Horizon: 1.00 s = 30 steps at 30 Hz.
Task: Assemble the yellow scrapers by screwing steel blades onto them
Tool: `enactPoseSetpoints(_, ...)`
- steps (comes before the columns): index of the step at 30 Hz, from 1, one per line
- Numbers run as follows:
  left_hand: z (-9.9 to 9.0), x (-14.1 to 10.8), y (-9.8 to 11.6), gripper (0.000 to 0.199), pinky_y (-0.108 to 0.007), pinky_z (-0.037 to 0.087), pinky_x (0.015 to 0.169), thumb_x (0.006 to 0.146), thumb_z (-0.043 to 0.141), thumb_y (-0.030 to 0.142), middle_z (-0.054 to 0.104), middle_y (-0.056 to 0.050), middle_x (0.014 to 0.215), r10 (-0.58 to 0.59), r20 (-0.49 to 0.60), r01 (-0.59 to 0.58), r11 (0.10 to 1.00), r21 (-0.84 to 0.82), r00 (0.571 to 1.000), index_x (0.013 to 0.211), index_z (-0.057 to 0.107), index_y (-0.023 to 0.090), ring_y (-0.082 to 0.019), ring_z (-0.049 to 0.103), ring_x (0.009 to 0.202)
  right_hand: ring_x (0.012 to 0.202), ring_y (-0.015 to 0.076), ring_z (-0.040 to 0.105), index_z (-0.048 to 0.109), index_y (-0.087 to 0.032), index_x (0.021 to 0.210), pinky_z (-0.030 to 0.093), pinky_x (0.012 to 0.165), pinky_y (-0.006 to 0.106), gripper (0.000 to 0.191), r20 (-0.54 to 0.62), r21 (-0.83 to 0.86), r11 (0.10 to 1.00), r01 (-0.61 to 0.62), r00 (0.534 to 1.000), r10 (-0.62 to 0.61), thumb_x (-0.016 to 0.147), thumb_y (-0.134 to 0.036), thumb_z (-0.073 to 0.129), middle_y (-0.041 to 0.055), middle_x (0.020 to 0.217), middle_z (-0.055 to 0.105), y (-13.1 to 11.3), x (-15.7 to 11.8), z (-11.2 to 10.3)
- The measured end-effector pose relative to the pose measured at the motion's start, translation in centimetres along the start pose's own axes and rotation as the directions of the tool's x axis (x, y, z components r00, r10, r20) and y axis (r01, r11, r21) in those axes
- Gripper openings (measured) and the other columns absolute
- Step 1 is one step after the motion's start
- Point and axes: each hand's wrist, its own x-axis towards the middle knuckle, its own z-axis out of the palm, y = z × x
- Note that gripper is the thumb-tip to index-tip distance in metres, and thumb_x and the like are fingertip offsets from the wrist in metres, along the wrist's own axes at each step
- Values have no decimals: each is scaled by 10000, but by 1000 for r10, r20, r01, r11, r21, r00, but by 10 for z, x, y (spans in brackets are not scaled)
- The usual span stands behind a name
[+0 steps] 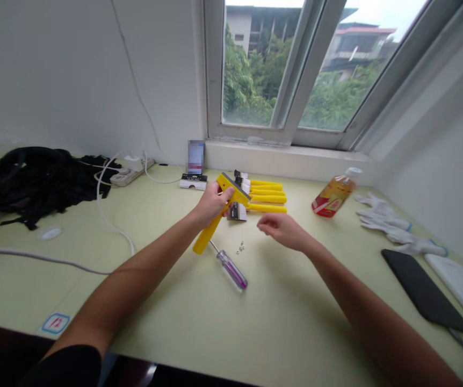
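From the head view, the left hand [211, 204] is closed firmly around a yellow plastic T-shaped tool [204, 237], its handle slanting down, while the half-open, empty right hand [282, 230] hovers just beside it, with a clear-handled screwdriver [231, 270] and small screws [239, 247] lying within easy reach just below the grip.

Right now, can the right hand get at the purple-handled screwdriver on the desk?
Probably yes: the right hand is empty, and nothing stands between it and the screwdriver; the small screws lie low beside that path.
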Motion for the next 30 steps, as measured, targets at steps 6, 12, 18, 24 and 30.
enactPoseSetpoints(6, -11, 11, -4, 143, -173, 359, 364, 877, 604, 210, 538, -14, 748, -19, -12, 18, 996, -83, 1000, 858, 471, 159, -89, 531, 521, 771, 163, 612, 716, -209, 927, 471, 726, 295, 153, 249, -216, 947, 240, 951, -184, 869, -222, 575, 49, 903, 690, -10, -7, 32)
enactPoseSetpoints(12, -8, 10, -8, 125, -169, 364, 363, 880, 585, 194, 544, -11, 731, -60, 67, 68, 991, -115, 996, 864, 467, 155, -82, 508, 514, 787, 164, 608, 701, -205, 887, 459, 733, 281, 135, 279, -320, 917, 239, 948, -150, 868, -182, 570, 43, 912, 684, -10, -8, 39)
enactPoseSetpoints(18, -7, 8, -5, 110, -171, 368, 364, 875, 581, 192, 554, -25, 743, -90, 127, 104, 989, -108, 988, 872, 480, 146, -88, 516, 528, 796, 172, 610, 663, -202, 871, 445, 710, 280, 150, 291, -359, 900, 249, 946, -145, 882, -172, 517, 54, 916, 683, -13, -10, 39)
enactPoseSetpoints(24, -3, 4, -10, 191, -178, 380, 386, 849, 632, 261, 559, -27, 780, -79, 236, 103, 990, -91, 969, 939, 521, 134, -93, 528, 566, 754, 157, 587, 629, -198, 883, 448, 676, 261, 164, 325, -249, 938, 239, 933, -151, 812, -99, 519, 41, 879, 679, -17, -12, 39)
enactPoseSetpoints(30, -2, 3, -15, 248, -185, 379, 395, 825, 657, 299, 560, -33, 809, -67, 268, 84, 995, -54, 961, 935, 496, 145, -93, 522, 577, 715, 146, 562, 595, -196, 874, 440, 644, 249, 181, 348, -176, 955, 240, 922, -168, 746, -76, 549, 28, 832, 651, -16, -11, 41)
